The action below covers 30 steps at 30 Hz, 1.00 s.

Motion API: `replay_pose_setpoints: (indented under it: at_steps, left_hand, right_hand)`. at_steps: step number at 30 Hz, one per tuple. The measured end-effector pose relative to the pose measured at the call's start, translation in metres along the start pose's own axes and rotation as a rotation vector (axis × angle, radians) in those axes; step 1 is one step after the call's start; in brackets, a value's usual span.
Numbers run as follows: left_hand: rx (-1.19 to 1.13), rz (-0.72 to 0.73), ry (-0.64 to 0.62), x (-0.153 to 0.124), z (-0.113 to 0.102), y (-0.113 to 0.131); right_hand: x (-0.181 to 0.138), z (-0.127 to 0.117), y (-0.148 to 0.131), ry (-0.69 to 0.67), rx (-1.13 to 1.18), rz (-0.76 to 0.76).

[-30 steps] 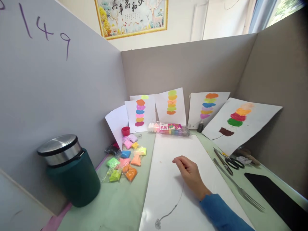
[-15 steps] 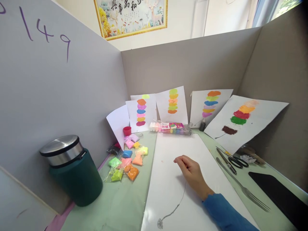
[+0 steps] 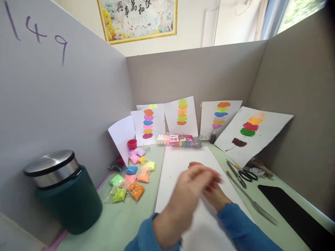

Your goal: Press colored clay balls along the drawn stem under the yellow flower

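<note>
My left hand (image 3: pixel 181 195) is raised over the white paper (image 3: pixel 170 167), smeared by motion, its fingers bent across those of my right hand. Behind it, my right hand (image 3: pixel 216 196) is partly covered; its visible fingers look curled closed, and whatever they may hold is hidden. Whether the two hands touch cannot be made out. Both wear blue sleeves. The lower part of the sheet lies behind my hands and arms.
Bagged coloured clay (image 3: pixel 137 191) lies left, near a green flask (image 3: pixel 69 202) and a red cup (image 3: pixel 132 144). A clay pack (image 3: pixel 180 140) lies behind the paper. Right are a fork (image 3: pixel 258 208), scissors (image 3: pixel 248 175), a craft knife (image 3: pixel 239 177) and a black flat object (image 3: pixel 293 212). Painted sheets (image 3: pixel 187 127) stand behind.
My left hand has come into view from below and reached my right hand. The pencil-like line on the paper is now hidden. The view has turned slightly right.
</note>
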<state>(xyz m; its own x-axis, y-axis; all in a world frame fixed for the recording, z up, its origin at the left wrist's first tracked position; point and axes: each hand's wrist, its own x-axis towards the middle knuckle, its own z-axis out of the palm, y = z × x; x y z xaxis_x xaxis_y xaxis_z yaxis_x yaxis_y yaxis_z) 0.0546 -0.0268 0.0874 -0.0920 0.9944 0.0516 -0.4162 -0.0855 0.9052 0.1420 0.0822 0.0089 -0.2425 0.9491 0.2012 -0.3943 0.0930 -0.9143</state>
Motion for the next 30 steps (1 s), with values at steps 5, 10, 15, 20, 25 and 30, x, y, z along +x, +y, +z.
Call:
replay_pose_setpoints:
  at_steps: [5,10,15,20,25,30]
  left_hand:
    - [0.05,-0.037,0.203,0.049,-0.056,0.005]
    - [-0.187,-0.346,-0.085,0.057,-0.077,-0.016]
    - [-0.281,-0.307,-0.178,0.056,-0.074,-0.036]
    - [-0.245,-0.293,-0.058,0.059,-0.082,-0.044]
    - [-0.274,-0.295,0.038,0.062,-0.085,-0.042]
    - [-0.454,-0.284,0.134,0.065,-0.082,-0.033]
  right_hand:
    - [-0.004,0.001,-0.002,-0.034,-0.127,-0.077]
    - [-0.008,0.002,0.007,-0.093,-0.67,-0.437]
    - [-0.007,0.003,0.019,-0.187,-1.055,-0.725]
    - [-0.012,0.007,0.017,-0.296,-1.081,-0.696]
    - [-0.013,0.005,0.015,-0.276,-1.187,-0.734]
    - [-0.018,0.012,0.015,-0.409,-1.442,-0.786]
